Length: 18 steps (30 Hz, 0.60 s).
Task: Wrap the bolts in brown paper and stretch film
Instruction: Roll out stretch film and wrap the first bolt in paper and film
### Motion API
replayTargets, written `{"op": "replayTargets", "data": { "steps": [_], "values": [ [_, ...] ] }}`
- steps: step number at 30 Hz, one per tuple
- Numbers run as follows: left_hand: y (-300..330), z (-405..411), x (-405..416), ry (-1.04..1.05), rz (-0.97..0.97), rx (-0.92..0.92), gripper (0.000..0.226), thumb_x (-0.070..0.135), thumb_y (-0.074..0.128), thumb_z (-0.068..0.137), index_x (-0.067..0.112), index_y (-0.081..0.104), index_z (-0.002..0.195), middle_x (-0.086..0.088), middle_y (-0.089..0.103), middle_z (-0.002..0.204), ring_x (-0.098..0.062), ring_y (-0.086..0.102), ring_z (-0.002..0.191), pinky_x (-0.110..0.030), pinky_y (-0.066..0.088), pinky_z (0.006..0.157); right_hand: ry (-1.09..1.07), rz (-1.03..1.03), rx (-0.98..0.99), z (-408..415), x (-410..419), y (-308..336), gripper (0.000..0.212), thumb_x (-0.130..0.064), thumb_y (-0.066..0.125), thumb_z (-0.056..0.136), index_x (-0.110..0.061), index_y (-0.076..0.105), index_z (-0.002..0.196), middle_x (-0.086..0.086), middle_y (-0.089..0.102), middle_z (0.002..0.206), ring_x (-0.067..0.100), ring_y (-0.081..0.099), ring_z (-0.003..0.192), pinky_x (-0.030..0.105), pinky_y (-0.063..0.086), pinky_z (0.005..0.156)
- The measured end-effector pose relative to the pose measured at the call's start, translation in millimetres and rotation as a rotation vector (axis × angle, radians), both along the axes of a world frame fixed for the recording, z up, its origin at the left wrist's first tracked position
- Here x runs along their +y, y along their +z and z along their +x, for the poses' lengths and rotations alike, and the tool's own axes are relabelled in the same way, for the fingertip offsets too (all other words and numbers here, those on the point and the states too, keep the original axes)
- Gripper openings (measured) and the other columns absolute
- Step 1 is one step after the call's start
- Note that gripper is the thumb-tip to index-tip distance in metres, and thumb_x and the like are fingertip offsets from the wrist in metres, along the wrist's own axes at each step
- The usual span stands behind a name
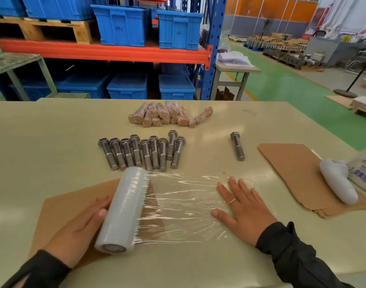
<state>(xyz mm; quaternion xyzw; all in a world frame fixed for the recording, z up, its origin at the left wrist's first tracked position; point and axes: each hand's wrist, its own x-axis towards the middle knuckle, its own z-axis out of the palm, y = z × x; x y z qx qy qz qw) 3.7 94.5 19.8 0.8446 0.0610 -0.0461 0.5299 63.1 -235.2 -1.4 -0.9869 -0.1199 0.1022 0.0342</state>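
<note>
My left hand holds a roll of stretch film from its left side, thumb against the roll. A sheet of film is pulled out to the right across the table. My right hand lies flat on the film's free end, fingers spread. Under the roll and my left hand lies a brown paper sheet. Several bare steel bolts lie in a row behind the film. One single bolt lies apart to the right. A heap of wrapped bolts sits farther back.
A stack of brown paper sheets lies at the right with a white tool and a white bag on it. Behind the beige table stand shelves with blue crates. A small table stands at the back right.
</note>
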Motion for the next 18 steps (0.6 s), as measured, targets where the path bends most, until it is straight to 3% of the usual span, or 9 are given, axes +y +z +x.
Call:
{"op": "replayTargets", "data": {
  "steps": [1,3,5,9,13,15,18],
  "values": [
    [-4.5,-1.2,-0.7,0.004,0.032,-0.019,0.057,0.071,0.047,0.076,0.034,0.044,0.119,0.009,0.036,0.141,-0.008,0.025,0.134,-0.029,0.009,0.116,0.0,0.002,-0.003,0.3,0.0,-0.4,0.086,-0.078,-0.001,0.068,-0.035,-0.025,0.138,-0.005,-0.026,0.152,0.009,-0.034,0.13,0.031,-0.017,0.108],
    [-11.8,2.3,-1.8,0.05,0.04,-0.024,0.038,0.033,0.043,0.094,0.021,0.043,0.131,0.0,0.035,0.146,-0.011,0.024,0.137,-0.019,0.008,0.11,-0.001,0.023,0.012,1.5,-1.1,0.6,0.084,-0.077,0.007,0.073,-0.036,-0.02,0.142,-0.004,-0.025,0.152,0.01,-0.031,0.134,0.03,-0.016,0.109],
    [-17.2,4.8,-1.1,0.061,0.093,-0.018,0.039,0.019,0.039,0.096,0.013,0.043,0.135,-0.002,0.035,0.146,-0.012,0.024,0.138,-0.014,0.008,0.103,-0.014,0.103,0.043,3.3,-5.2,4.6,0.082,-0.072,0.024,0.082,-0.036,-0.018,0.143,-0.005,-0.024,0.152,0.012,-0.026,0.138,0.029,-0.014,0.11],
    [-24.4,5.9,1.2,0.093,0.261,-0.038,0.043,0.023,0.038,0.096,0.013,0.039,0.138,-0.002,0.031,0.149,-0.013,0.02,0.14,-0.019,0.006,0.109,-0.059,0.329,0.026,2.8,-19.8,11.8,0.075,-0.059,0.036,0.088,-0.036,-0.006,0.145,-0.008,-0.014,0.154,0.005,-0.018,0.139,0.023,-0.011,0.108],
    [-37.4,8.7,13.1,0.093,0.836,0.038,0.062,0.048,0.029,0.095,0.019,0.012,0.148,0.001,0.007,0.157,-0.015,0.004,0.144,-0.031,0.004,0.115,-0.072,0.466,-0.021,-0.2,-31.5,12.3,0.053,-0.041,0.044,0.093,-0.034,0.024,0.142,-0.015,0.01,0.151,-0.006,-0.005,0.134,0.022,-0.003,0.112],
    [-40.7,8.4,14.6,0.128,0.897,0.005,0.066,0.054,0.025,0.093,0.022,0.007,0.148,0.003,0.002,0.157,-0.014,0.001,0.144,-0.032,0.006,0.114,-0.098,0.564,-0.085,-2.0,-35.2,12.6,0.038,-0.031,0.049,0.093,-0.039,0.04,0.13,-0.016,0.026,0.144,-0.005,0.01,0.134,0.02,0.008,0.112],
    [-42.2,6.3,14.3,0.205,0.843,-0.036,0.056,0.045,0.028,0.096,0.024,0.02,0.147,0.005,0.012,0.156,-0.013,0.01,0.143,-0.032,0.009,0.113,-0.223,0.792,-0.185,-5.8,-39.1,14.0,0.029,-0.014,0.052,0.092,-0.04,0.057,0.106,-0.015,0.05,0.128,-0.001,0.039,0.124,0.008,0.026,0.098]
  ]
}}
